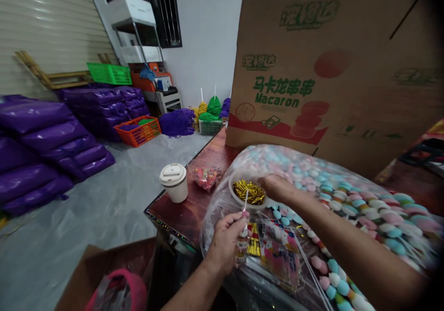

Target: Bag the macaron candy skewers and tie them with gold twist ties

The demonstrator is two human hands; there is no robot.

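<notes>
My left hand [225, 241] is closed round a small wrapped candy skewer [242, 246] whose white stick [245, 201] points up. My right hand [277, 187] reaches into a shallow white bowl [233, 191] of gold twist ties [249, 192], fingers pinched down on them. Both hands work over a big clear plastic bag [347, 200] full of pastel pink, blue and white candy skewers. A stack of printed clear sleeves [277, 255] lies just under my left hand.
A lidded white paper cup [174, 182] and a small bag of mixed candy [206, 177] stand on the dark red table [180, 214]. A large "Macaron" cardboard carton [329, 70] rises behind. Purple sacks [52, 153] line the left floor; an orange basket [138, 130] sits beyond.
</notes>
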